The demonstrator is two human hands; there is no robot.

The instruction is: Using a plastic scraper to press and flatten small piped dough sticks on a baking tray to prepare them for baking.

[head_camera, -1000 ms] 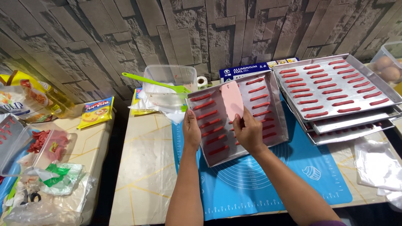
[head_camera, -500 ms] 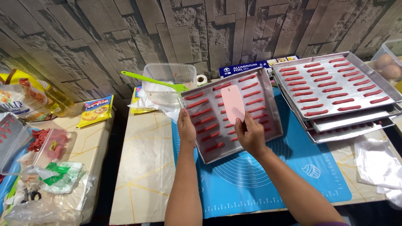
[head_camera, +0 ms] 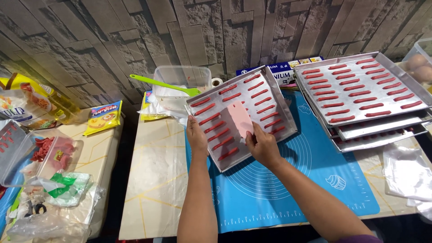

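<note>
Pink scraper over the tray, centre of frame

Your left hand [head_camera: 196, 136] grips the tray [head_camera: 279, 105] edge; your right hand [head_camera: 262, 145] pinches the pink scraper [head_camera: 239, 119] — pressing unevenly could smear the red strips [head_camera: 225, 143].

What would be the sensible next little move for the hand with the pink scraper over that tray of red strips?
Probably slide the pink scraper under the nearest red strip. The right hand holds the scraper over the middle of the metal tray, where a gap in the rows shows, while the left hand steadies the tray's near edge, tilting it.
</note>
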